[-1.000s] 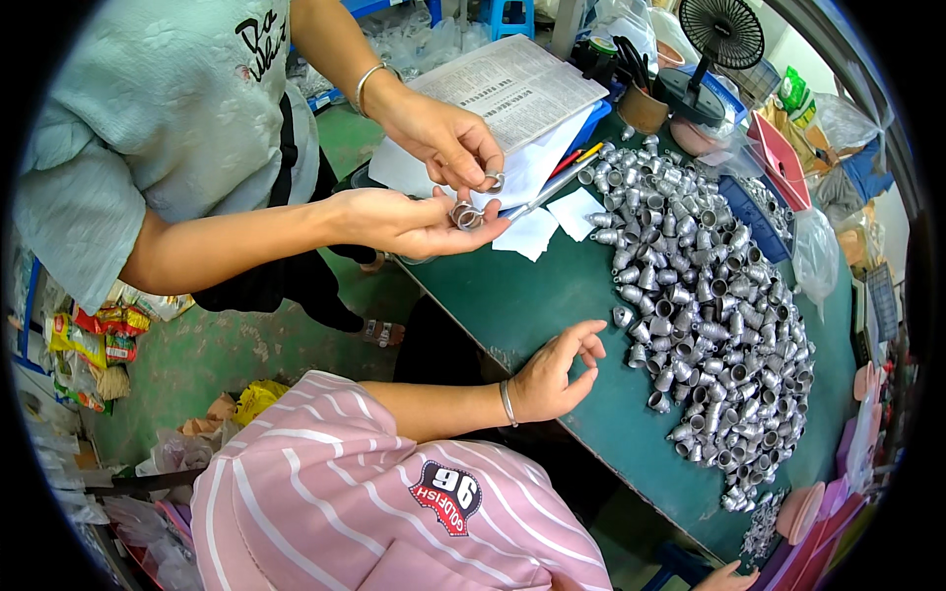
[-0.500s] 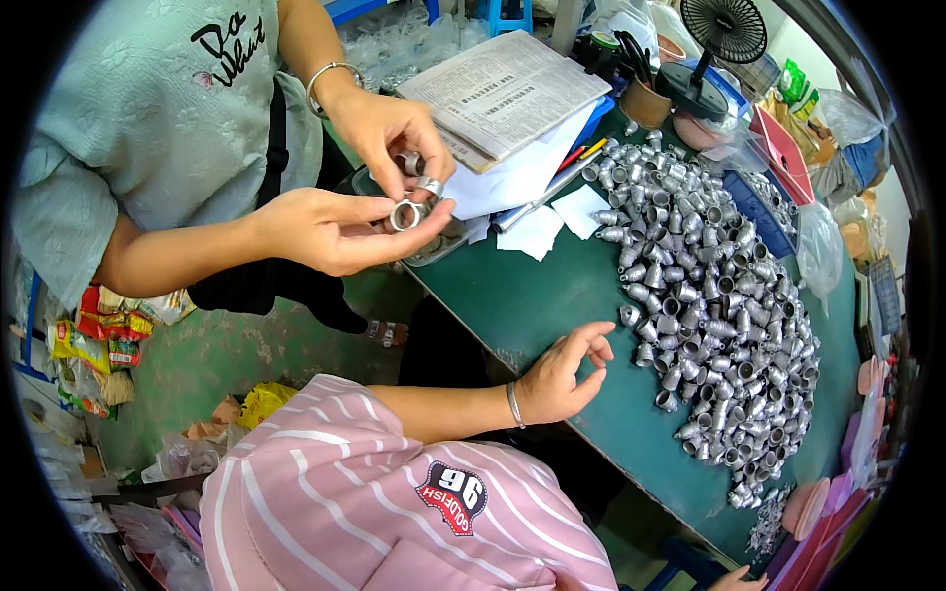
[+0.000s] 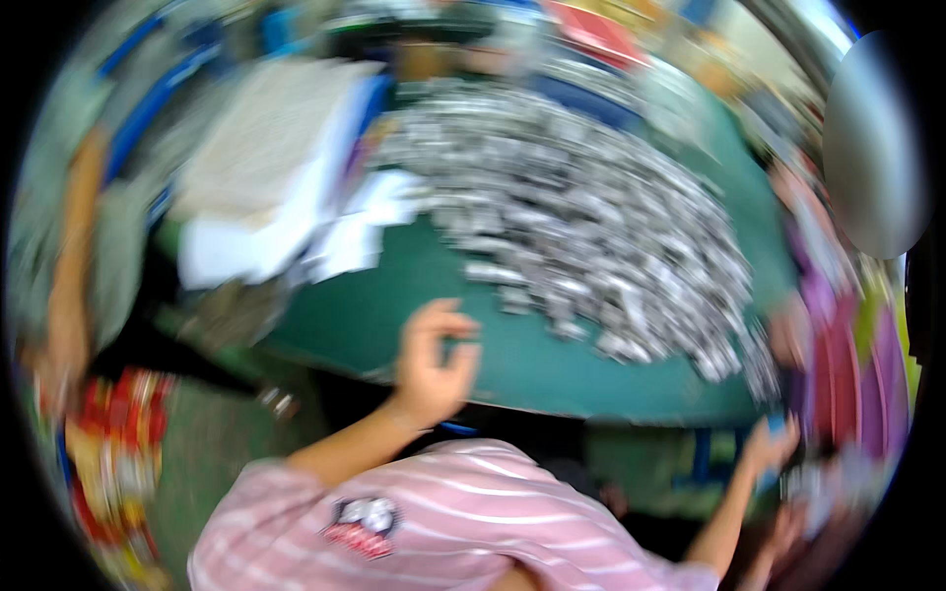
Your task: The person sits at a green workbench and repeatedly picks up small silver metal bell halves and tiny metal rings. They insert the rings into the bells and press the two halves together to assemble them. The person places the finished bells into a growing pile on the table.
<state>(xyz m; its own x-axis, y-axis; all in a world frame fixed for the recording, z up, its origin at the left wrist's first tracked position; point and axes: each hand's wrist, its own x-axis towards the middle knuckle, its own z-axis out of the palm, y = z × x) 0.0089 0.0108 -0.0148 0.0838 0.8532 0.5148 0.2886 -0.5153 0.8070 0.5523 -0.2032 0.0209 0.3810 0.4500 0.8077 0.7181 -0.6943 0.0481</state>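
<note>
The view is smeared by motion. My left hand (image 3: 437, 362) is raised at the near edge of the green table (image 3: 374, 330), fingers curved and thumb apart, with nothing in it. Beyond it lies a broad heap of small grey metal caps or sleeves (image 3: 581, 217), not touched by the hand. At the lower right, past the table's near edge, my right hand (image 3: 769, 448) appears closed around a small light-blue thing (image 3: 777, 426). Blur hides what kind of thing that is.
Newspaper (image 3: 261, 138) and white sheets (image 3: 345, 236) cover the table's left part. A blue basket (image 3: 586, 101) and red tray (image 3: 598, 34) stand behind the heap. A co-worker's arm (image 3: 74, 236) is at far left. Purple and red things (image 3: 838, 355) line the right.
The view has swung right, so the heap sits further left and the co-worker is at the left rim. My right arm has come into fuller view, with something light-blue at the hand.
</note>
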